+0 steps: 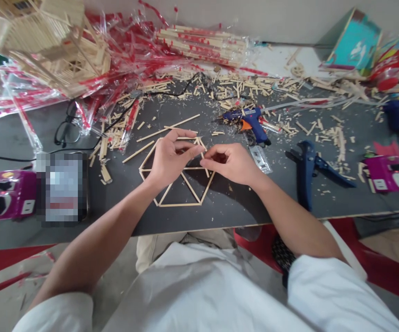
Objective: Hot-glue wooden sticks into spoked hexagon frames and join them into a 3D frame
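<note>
A hexagonal frame of thin wooden sticks [180, 204] with spokes inside lies flat on the dark table. My left hand [169, 157] reaches over its upper left part, thumb and fingers closed around the upper right corner. From the right, my right hand [232, 162] pinches at a short wooden stick [207, 172] by that same corner; the fingertips partly hide it. Both hands nearly touch each other. Loose long sticks [173, 125] rest just beyond the frame. A blue glue gun [252, 122] lies on its side past my right hand.
Blue cutters [306, 173] lie right of my right forearm. A phone [64, 186] and a purple power socket [16, 193] sit at left, glasses [67, 131] behind them. Stick offcuts [241, 85], bagged sticks [206, 44] and a wooden model [47, 41] fill the back.
</note>
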Action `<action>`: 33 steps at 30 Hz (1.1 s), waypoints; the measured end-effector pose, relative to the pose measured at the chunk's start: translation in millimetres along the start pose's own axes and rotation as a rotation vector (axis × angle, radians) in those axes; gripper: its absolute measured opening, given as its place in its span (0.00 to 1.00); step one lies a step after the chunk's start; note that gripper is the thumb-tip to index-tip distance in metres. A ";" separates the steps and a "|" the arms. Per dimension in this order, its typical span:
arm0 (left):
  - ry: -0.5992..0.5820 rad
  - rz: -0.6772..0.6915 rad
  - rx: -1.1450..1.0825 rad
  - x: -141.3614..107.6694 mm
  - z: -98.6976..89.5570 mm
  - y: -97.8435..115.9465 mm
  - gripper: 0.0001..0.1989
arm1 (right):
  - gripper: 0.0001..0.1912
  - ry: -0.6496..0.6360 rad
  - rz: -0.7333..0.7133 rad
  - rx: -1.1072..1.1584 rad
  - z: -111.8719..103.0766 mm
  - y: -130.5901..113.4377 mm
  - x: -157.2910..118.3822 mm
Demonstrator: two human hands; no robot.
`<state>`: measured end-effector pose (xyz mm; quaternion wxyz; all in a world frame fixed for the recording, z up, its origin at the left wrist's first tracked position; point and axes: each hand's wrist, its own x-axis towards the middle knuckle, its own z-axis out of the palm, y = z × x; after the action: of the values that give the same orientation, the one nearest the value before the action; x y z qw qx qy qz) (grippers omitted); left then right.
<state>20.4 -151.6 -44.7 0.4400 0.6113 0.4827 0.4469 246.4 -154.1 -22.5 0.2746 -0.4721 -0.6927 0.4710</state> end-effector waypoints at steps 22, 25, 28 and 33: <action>-0.198 0.337 0.836 -4.0 -4.5 -0.5 0.21 | 0.34 -0.056 0.057 -0.237 -22.0 14.5 18.8; -0.199 0.358 0.859 -4.7 -4.7 -0.8 0.21 | 0.33 -0.036 0.044 -0.256 -20.7 16.7 20.0; -0.197 0.398 0.873 -4.9 -4.5 -3.5 0.22 | 0.32 -0.019 0.047 -0.268 -19.5 17.0 20.0; -0.208 0.444 0.888 -5.4 -3.7 -8.8 0.24 | 0.32 0.001 0.062 -0.267 -17.7 15.8 19.1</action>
<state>14.3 -155.2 -53.2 0.0774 0.8687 0.4381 0.2180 259.6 -127.9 -30.9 0.1951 -0.5256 -0.7342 0.3829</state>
